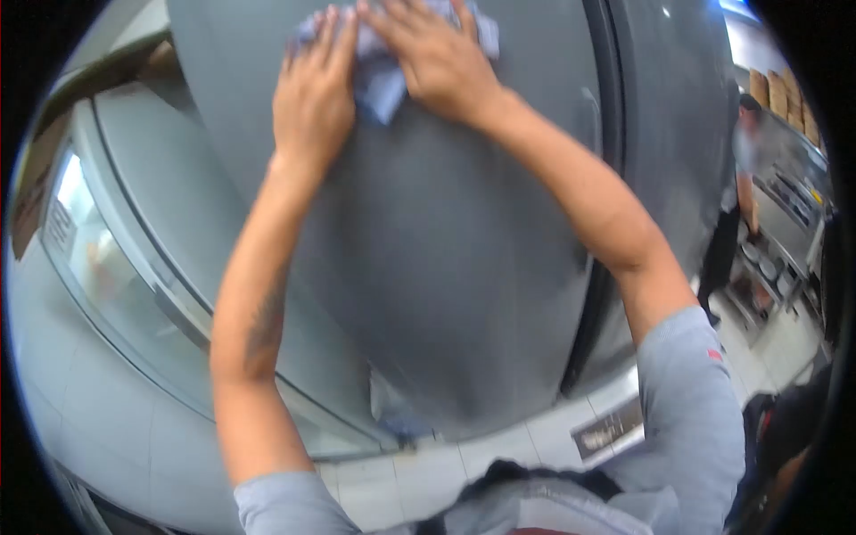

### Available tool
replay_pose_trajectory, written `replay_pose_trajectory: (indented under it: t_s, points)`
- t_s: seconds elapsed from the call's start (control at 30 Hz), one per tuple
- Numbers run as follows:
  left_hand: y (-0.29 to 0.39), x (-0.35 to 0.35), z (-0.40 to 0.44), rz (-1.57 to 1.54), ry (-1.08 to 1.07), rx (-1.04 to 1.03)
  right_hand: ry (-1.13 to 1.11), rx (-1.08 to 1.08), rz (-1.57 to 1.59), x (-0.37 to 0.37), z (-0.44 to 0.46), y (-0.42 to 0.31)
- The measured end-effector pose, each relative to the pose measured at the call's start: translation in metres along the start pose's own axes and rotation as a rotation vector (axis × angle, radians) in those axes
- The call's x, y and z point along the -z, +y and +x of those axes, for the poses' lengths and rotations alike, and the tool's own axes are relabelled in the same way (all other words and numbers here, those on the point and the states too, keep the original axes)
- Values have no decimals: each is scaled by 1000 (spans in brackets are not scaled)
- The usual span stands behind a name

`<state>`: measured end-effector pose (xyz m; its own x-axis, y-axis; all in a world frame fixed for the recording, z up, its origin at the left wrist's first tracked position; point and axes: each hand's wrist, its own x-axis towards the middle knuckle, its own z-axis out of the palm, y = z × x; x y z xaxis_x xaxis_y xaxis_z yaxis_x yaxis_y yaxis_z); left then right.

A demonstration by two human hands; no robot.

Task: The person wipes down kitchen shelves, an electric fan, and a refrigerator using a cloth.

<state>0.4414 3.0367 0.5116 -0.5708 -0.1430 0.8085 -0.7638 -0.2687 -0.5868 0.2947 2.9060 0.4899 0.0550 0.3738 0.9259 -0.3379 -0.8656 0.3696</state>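
Both arms reach up to a large grey metal door [428, 232]. A crumpled pale blue-white cloth [382, 89] lies against its upper part. My right hand [437, 62] is on the cloth, pressing it to the door, fingers extended over its folds. Beside it, my left hand [314, 102] lies flat with its fingers stretched upward, over the cloth's left part. Between the two hands, a corner of the cloth hangs down. Some fingertips are cut off by the top of the picture.
To the left stands a glass-fronted door [116, 259] with a metal frame. A dark vertical seam [615, 107] borders the grey door on the right. Farther right, a person [740, 187] stands near a metal counter [789, 218]. Pale floor tiles [428, 473] show below.
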Motion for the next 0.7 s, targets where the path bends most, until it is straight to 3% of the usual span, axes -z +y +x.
replay_pose_trajectory:
  t_s: [0.1, 0.13, 0.17, 0.23, 0.3, 0.4, 0.47, 0.53, 0.57, 0.63, 0.7]
  points:
    - [-66, 3, 104, 2, 130, -12, 283, 18, -69, -41, 122, 49]
    - [-63, 5, 117, 18, 164, -30, 316, 39, -83, -33, 133, 53]
    - [-48, 5, 111, -45, 178, 88, 286, -26, -28, -29, 121, 46]
    - [-22, -19, 71, -198, 218, 288, 263, -122, 24, -23, 73, 12]
    - [53, -7, -8, -250, 274, 431, 215, -244, 82, -14, -21, -44]
    - [191, 15, -150, -378, 226, 776, -34, -560, 202, 26, -182, -141]
    - [237, 22, -208, -353, 156, 867, -156, -563, 112, 39, -243, -161]
    - [219, 32, -209, -321, 79, 746, -233, -405, -6, 42, -229, -145]
    - [190, 29, -178, -322, 129, 681, -156, -394, 6, 35, -178, -127]
    - [81, -7, -65, -304, 313, 482, 84, -299, 47, -1, -56, -76]
    - [-19, -22, 40, -213, 414, 277, 255, -128, -113, -24, 60, -22]
